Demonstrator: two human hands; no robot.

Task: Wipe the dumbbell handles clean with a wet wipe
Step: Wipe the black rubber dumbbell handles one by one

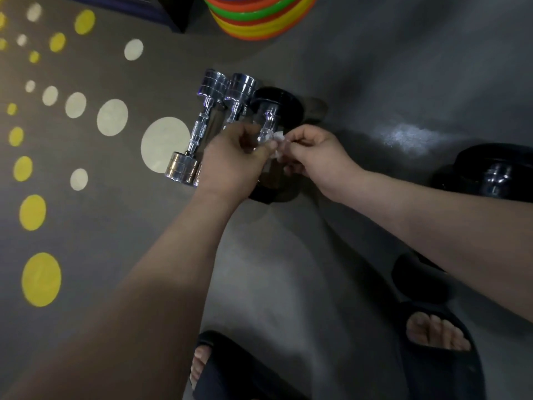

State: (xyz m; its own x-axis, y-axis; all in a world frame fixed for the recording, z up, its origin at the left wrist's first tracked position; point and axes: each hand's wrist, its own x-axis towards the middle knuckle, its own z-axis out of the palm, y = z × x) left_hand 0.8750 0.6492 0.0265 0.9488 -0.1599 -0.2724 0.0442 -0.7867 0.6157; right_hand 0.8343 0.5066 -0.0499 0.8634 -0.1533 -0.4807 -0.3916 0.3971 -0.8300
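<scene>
Both bare arms reach forward and converge, the hands close together with fingertips nearly meeting. The left hand shows its back, fingers curled, thumb and forefinger pinching a wipe. The right hand pinches the same wipe from the opposite side, its fingers curled.

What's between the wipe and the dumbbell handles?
Nothing visible. The left hand and right hand pinch the wet wipe right at the handle of the black dumbbell. The outer chrome dumbbell lies bare nearby.
</scene>
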